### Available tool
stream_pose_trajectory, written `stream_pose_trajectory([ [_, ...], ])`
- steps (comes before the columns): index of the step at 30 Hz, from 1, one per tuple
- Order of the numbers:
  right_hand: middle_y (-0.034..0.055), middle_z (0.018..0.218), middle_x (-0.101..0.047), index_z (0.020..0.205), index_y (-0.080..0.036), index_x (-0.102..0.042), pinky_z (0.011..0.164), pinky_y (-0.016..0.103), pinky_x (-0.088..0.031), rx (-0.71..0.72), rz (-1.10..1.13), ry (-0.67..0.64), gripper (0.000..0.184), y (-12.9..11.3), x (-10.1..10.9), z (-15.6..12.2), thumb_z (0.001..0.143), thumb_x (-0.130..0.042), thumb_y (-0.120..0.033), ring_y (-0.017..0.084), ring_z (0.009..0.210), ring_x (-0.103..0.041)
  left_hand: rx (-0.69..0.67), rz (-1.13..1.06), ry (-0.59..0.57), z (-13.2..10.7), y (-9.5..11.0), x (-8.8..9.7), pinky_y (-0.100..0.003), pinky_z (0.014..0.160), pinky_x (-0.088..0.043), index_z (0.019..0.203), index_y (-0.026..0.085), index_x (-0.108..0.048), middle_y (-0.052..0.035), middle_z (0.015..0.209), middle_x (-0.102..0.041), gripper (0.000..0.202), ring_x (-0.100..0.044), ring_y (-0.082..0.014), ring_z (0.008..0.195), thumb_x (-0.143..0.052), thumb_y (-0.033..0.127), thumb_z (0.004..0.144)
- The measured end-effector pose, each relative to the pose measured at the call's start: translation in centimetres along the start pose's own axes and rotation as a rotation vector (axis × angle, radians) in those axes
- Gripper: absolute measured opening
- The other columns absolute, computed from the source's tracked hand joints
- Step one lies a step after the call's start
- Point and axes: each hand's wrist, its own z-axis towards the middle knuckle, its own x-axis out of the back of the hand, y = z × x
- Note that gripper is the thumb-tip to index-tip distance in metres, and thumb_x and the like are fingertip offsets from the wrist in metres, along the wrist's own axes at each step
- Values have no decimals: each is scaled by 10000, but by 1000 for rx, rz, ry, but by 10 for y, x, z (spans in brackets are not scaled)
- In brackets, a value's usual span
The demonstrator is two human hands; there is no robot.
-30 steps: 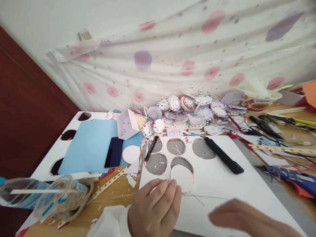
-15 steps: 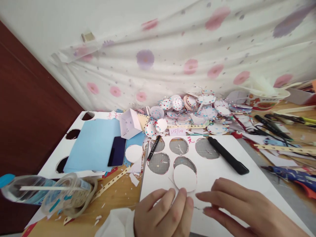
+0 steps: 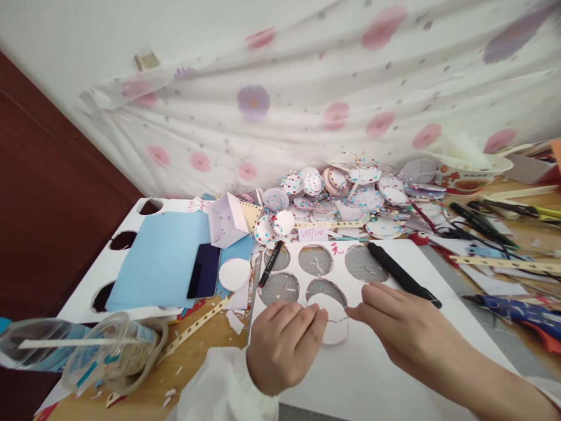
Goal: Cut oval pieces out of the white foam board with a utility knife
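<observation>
A white paper disc [image 3: 336, 332] lies on a large white sheet [image 3: 394, 351] with round holes cut in it, partly covering one hole. A thin, dark strand [image 3: 337, 320] stretches across the disc between my two hands; its exact kind is too fine to make out. My left hand [image 3: 287, 345], in a white sleeve, has its fingers curled together at the disc's left side. On the other side, my right hand [image 3: 385, 318] pinches at the strand's right end. A black marker [image 3: 271, 263] rests by the sheet's left edge, and a black cutter-like tool [image 3: 401, 273] lies beyond my right hand.
Decorated paper discs [image 3: 363, 199] are heaped along the curtain [image 3: 289, 128]. To the left are a phone [image 3: 204, 271], blue paper [image 3: 158, 263], an open white box [image 3: 228, 221], and a plastic cup [image 3: 109, 356]. Pens and blue-handled scissors [image 3: 512, 310] lie right.
Both hands have moved up over the disc, and the right hand has closed from spread fingers into a pinch. The strand, lying lower before, now spans the disc.
</observation>
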Motion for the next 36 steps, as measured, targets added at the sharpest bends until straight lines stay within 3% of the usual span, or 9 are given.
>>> stream_pose_trajectory([
  [3,5,642,-512,789,-180,-607,521,304,-367,148,-148,69,357,7,-7,3,976,-331,-53,156,582,-475,342,-323,-124,4,2,2,-287,628,-453,831,165,-699,1,732,-705,187,-628,-134,669,-547,116,930],
  [8,14,665,-605,992,-161,-620,521,322,-395,282,-83,115,299,12,0,-2,995,-333,-75,153,590,-546,1213,-1447,-805,20,-6,18,-211,521,-350,756,152,-701,-19,679,-687,178,-548,-91,566,-712,322,807],
  [12,61,790,-706,1132,-128,-606,597,353,-467,361,-34,142,330,12,6,-11,952,-345,-36,187,738,-631,1351,-1830,-944,22,-6,20,-207,482,-247,733,132,-643,-13,679,-653,338,-501,-62,517,-791,435,713],
  [15,56,815,-708,1144,-154,-616,610,322,-498,301,-82,117,340,15,4,-19,955,-355,-47,177,727,-642,1172,-1345,-798,17,-3,16,-215,502,-309,760,148,-638,-10,691,-669,224,-513,-82,546,-732,347,799],
  [20,88,1056,-663,1348,-245,-480,696,248,-554,-75,202,69,435,11,9,-30,927,-496,-138,165,847,-665,155,-220,-350,9,-9,16,-296,593,-376,805,157,-652,-11,696,-630,221,-536,-148,648,-485,55,909],
  [23,64,995,-668,1341,-263,-480,617,210,-546,-434,570,-97,383,7,17,-23,961,-495,-306,149,776,-654,-151,59,-252,9,-12,19,-323,554,-357,874,97,-662,-41,750,-655,175,-528,-157,625,-502,27,878],
  [26,32,905,-675,1180,-256,-618,560,206,-494,-653,909,-398,349,8,18,-9,986,-423,-470,131,699,-614,-268,120,-203,10,-11,22,-330,588,-393,936,63,-674,-80,859,-682,163,-600,-185,745,-519,61,887],
  [29,17,817,-651,980,-202,-688,568,212,-438,-645,1079,-619,383,9,12,2,923,-517,-540,121,674,-555,-305,108,-192,8,-9,27,-336,661,-443,960,66,-681,-87,916,-687,166,-624,-202,859,-527,96,905],
  [36,-19,725,-608,827,-184,-678,575,208,-392,-650,926,-740,144,2,3,1,800,-682,-325,115,659,-522,-257,67,-168,4,-10,28,-342,778,-513,924,55,-683,-91,873,-697,194,-644,-195,844,-491,46,899],
])
